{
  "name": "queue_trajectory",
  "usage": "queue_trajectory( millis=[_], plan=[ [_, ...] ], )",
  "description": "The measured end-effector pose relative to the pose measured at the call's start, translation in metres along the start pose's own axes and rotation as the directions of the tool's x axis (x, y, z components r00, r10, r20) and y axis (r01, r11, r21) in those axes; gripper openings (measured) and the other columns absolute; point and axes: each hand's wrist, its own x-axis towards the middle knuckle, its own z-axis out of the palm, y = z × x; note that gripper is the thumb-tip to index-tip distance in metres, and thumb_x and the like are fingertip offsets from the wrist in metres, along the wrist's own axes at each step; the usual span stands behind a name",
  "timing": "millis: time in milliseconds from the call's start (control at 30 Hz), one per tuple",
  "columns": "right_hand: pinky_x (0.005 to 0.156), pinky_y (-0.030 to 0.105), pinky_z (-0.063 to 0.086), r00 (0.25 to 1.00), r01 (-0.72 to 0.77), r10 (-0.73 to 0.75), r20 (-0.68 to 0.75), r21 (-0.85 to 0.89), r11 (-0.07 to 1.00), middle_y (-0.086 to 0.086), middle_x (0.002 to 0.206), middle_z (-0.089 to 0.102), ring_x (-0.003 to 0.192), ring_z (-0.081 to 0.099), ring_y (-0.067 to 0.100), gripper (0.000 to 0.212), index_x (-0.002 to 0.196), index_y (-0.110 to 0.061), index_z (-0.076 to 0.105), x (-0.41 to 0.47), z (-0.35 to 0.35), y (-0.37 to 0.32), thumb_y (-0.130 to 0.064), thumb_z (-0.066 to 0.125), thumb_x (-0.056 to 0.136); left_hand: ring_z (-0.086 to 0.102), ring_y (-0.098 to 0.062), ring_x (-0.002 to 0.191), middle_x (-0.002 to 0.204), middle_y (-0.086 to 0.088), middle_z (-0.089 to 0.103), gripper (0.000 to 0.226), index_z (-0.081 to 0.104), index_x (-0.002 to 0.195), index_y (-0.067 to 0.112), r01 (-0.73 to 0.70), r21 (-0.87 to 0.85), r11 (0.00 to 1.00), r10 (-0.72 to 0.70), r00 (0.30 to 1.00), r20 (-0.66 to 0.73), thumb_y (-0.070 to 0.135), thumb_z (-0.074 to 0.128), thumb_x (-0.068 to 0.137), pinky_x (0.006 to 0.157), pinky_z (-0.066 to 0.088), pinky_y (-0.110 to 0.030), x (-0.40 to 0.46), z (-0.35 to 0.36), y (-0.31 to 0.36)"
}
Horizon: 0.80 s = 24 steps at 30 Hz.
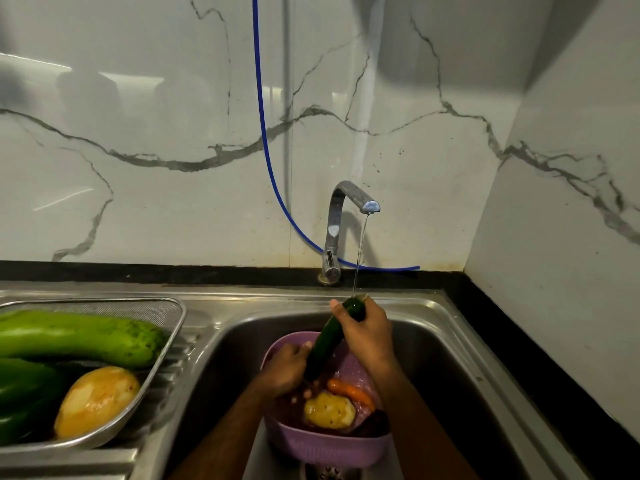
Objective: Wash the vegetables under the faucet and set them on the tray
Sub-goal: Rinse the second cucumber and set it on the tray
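Note:
A dark green cucumber [329, 339] slants over the sink under a thin stream from the steel faucet [337, 230]. My right hand [367, 332] grips its upper end where the water lands. My left hand [285, 367] grips its lower end. Below them a purple colander [322, 445] holds a yellow potato [329, 410] and an orange carrot [351, 393]. On the left, a steel mesh tray [173, 327] carries a long light green gourd [76, 336], a dark green vegetable [24, 396] and a yellow potato [97, 400].
The steel sink basin [446, 358] has a ribbed drainboard [162, 403] under the tray. A blue hose [273, 174] hangs down the marble wall behind the faucet. A black counter edge [502, 334] runs along the right side.

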Motion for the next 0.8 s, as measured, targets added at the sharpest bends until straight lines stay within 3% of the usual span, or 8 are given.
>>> queue_trajectory(
  millis=[133, 233, 333, 400, 533, 667, 733, 800],
  plan=[
    [0.067, 0.017, 0.045, 0.999, 0.045, -0.045, -0.007, 0.032, 0.998, -0.007, 0.108, 0.064, 0.096, 0.061, 0.004, 0.022, 0.113, -0.03, 0.061, 0.003, 0.004, -0.003, -0.046, 0.064, 0.098, 0.068, -0.025, 0.075, 0.099, -0.02, 0.075, 0.062, 0.069, 0.114, 0.019, -0.011, -0.127, 0.992, 0.021, 0.996, 0.082, 0.056, 0.02, 0.104, 0.062, 0.05, -0.029, -0.011, 0.0, 0.012],
    [0.068, 0.019, 0.046, 0.998, 0.052, -0.049, -0.051, 0.063, 0.997, -0.004, 0.105, 0.065, 0.097, 0.064, 0.009, 0.023, 0.112, -0.028, 0.062, 0.006, 0.005, -0.002, -0.047, 0.062, 0.098, 0.068, -0.035, 0.083, 0.097, -0.018, 0.075, 0.076, 0.069, 0.112, 0.013, -0.04, -0.149, 0.988, 0.058, 0.992, 0.115, 0.074, 0.026, 0.093, 0.067, 0.051, -0.035, -0.017, 0.0, 0.017],
    [0.067, 0.021, 0.048, 0.996, 0.023, -0.013, -0.083, 0.115, 0.993, 0.002, 0.106, 0.068, 0.099, 0.066, 0.017, 0.027, 0.11, -0.024, 0.064, 0.011, 0.0, -0.003, -0.047, 0.063, 0.098, 0.073, -0.013, 0.079, 0.085, 0.002, 0.077, 0.068, 0.074, 0.099, 0.018, -0.094, -0.165, 0.982, 0.111, 0.989, 0.099, 0.075, 0.038, 0.09, 0.078, 0.056, -0.03, -0.014, 0.003, 0.019],
    [0.055, 0.018, 0.047, 0.998, -0.033, 0.042, -0.044, 0.185, 0.982, 0.006, 0.107, 0.068, 0.088, 0.067, 0.016, 0.027, 0.114, -0.022, 0.062, 0.01, -0.004, -0.006, -0.045, 0.064, 0.098, 0.063, 0.003, 0.057, 0.069, 0.007, 0.07, 0.051, 0.07, 0.089, 0.016, -0.129, -0.219, 0.967, 0.144, 0.988, 0.056, 0.056, 0.04, 0.1, 0.058, 0.05, -0.016, -0.015, 0.005, 0.025],
    [0.041, 0.02, 0.038, 0.983, -0.165, 0.132, 0.131, 0.291, 0.942, 0.011, 0.101, 0.069, 0.057, 0.054, 0.008, 0.018, 0.114, -0.03, 0.059, 0.001, -0.008, -0.006, -0.037, 0.066, 0.099, 0.045, -0.002, 0.037, 0.055, 0.003, 0.053, 0.056, 0.06, 0.08, 0.014, -0.083, -0.26, 0.962, 0.094, 0.995, 0.032, 0.059, 0.033, 0.1, 0.042, 0.035, -0.016, -0.019, 0.003, 0.034],
    [0.049, 0.025, 0.05, 0.94, -0.29, 0.205, 0.274, 0.322, 0.901, 0.013, 0.112, 0.075, 0.063, 0.066, 0.012, 0.02, 0.116, -0.023, 0.065, -0.007, -0.005, -0.006, -0.031, 0.068, 0.098, 0.026, -0.01, 0.036, 0.047, 0.002, 0.035, 0.07, 0.053, 0.062, 0.018, 0.058, -0.382, 0.922, -0.003, 0.99, 0.142, 0.076, 0.028, 0.092, 0.04, 0.018, -0.018, -0.022, 0.005, 0.035],
    [0.065, 0.037, 0.063, 0.921, -0.334, 0.229, 0.315, 0.335, 0.881, 0.014, 0.11, 0.077, 0.081, 0.077, 0.023, 0.024, 0.118, -0.02, 0.067, -0.009, -0.001, -0.003, -0.032, 0.069, 0.097, 0.024, -0.01, 0.037, 0.048, 0.002, 0.034, 0.073, 0.057, 0.054, 0.021, 0.067, -0.43, 0.9, 0.018, 0.981, 0.191, 0.077, 0.028, 0.091, 0.041, 0.017, -0.018, -0.02, 0.008, 0.035],
    [0.086, 0.048, 0.063, 0.928, -0.337, 0.25, 0.276, 0.335, 0.88, 0.012, 0.107, 0.078, 0.099, 0.076, 0.033, 0.026, 0.118, -0.019, 0.068, -0.007, 0.0, -0.001, -0.034, 0.07, 0.097, 0.024, -0.009, 0.038, 0.048, 0.003, 0.034, 0.078, 0.059, 0.049, 0.021, 0.085, -0.437, 0.896, 0.019, 0.973, 0.228, 0.075, 0.026, 0.093, 0.041, 0.016, -0.019, -0.022, 0.009, 0.039]
  ],
)
